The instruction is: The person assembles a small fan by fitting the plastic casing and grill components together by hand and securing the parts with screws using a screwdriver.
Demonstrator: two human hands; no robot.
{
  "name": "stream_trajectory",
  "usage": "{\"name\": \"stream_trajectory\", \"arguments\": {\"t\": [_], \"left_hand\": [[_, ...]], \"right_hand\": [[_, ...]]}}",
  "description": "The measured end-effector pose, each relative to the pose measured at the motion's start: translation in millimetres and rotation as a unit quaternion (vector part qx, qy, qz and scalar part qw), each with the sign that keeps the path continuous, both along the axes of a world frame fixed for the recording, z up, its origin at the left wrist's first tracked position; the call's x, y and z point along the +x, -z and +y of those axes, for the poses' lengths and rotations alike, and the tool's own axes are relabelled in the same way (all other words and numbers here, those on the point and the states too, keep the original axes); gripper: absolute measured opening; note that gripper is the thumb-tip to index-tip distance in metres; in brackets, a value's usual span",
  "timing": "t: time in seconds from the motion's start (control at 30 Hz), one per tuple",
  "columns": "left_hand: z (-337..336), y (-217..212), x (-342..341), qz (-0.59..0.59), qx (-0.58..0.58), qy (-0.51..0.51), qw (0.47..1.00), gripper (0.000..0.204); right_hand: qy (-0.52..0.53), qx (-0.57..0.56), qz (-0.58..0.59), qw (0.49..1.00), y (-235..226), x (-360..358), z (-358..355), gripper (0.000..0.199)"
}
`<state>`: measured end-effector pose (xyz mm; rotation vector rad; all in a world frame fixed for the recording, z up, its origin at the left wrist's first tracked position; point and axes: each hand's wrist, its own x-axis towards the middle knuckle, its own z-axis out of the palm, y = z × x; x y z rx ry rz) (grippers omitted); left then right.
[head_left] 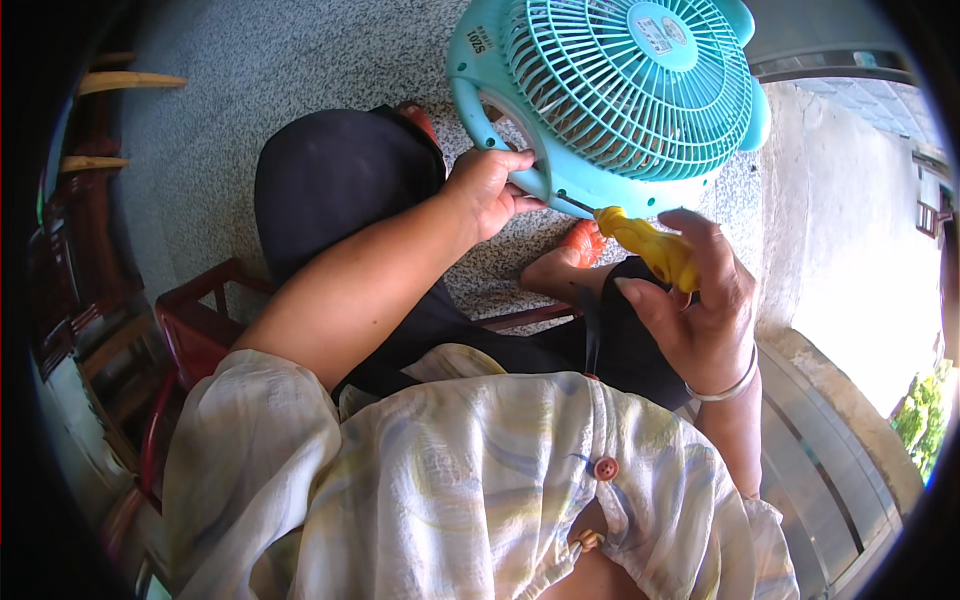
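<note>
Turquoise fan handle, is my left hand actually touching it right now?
Touching. The head view shows it plainly: the left hand grips the turquoise fan handle near its lower end, with no gap between them.

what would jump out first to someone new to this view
First, the turquoise fan at the top, right of centre, its round grille facing the camera and its handle in the left hand. Then the yellow-handled screwdriver just below it in the right hand, its shaft pointing at the fan.
</note>
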<state>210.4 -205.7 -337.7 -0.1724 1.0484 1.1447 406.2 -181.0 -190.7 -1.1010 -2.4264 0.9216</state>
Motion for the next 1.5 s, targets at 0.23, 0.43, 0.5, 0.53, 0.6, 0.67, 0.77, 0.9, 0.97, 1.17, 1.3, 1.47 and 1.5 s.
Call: {"name": "stream_trajectory", "arguments": {"t": [0.23,0.43,0.5,0.53,0.6,0.67,0.77,0.9,0.97,1.17,1.3,1.47,1.5], "left_hand": [[0.3,-1.5,0.8,0.020,-0.020,0.003,1.000,0.030],[-0.1,3.6,1.9,0.029,-0.015,0.001,0.999,0.034],[-0.7,6.7,1.6,0.023,-0.009,0.001,1.000,0.036],[-0.6,8.0,1.3,0.022,-0.010,0.002,1.000,0.036],[-0.4,9.3,-0.6,0.016,-0.021,0.004,1.000,0.036],[-0.2,7.6,-1.3,0.021,-0.023,0.004,1.000,0.036],[2.2,4.5,1.5,0.021,-0.019,0.007,1.000,0.037],[1.1,6.0,-0.1,0.034,-0.023,0.000,0.999,0.038],[1.3,5.4,-0.2,0.031,-0.020,0.005,0.999,0.038],[0.4,6.8,1.9,0.016,-0.012,-0.002,1.000,0.038],[-0.1,4.6,0.8,0.004,-0.002,0.002,1.000,0.038],[0.9,2.6,1.1,0.023,-0.012,-0.002,1.000,0.036],[1.3,2.4,1.1,0.032,-0.016,0.000,0.999,0.036]], "right_hand": [[-0.010,-0.022,-0.167,0.986,-8.6,2.7,2.4,0.036],[0.050,0.052,0.013,0.997,13.4,-4.6,1.5,0.036],[0.045,0.034,-0.038,0.998,5.7,-3.8,-3.9,0.034],[0.041,0.015,-0.089,0.995,2.1,-3.4,-5.4,0.033],[0.039,-0.019,-0.092,0.995,0.9,-3.9,-2.4,0.030],[0.035,-0.053,-0.092,0.994,-0.2,-4.4,2.2,0.028],[0.061,-0.110,-0.043,0.991,-4.0,-3.9,1.9,0.019],[0.037,-0.081,-0.034,0.995,-3.9,-5.9,-0.1,0.020],[0.006,-0.033,-0.007,0.999,-5.3,-6.8,1.2,0.025],[0.021,-0.060,0.034,0.997,-8.8,-12.6,-3.8,0.029],[-0.033,0.039,0.025,0.998,2.9,-8.5,-2.1,0.031],[-0.085,-0.034,0.002,0.996,-5.6,-14.5,0.1,0.027],[-0.084,-0.034,0.002,0.996,-5.6,-14.4,0.4,0.027]]}}
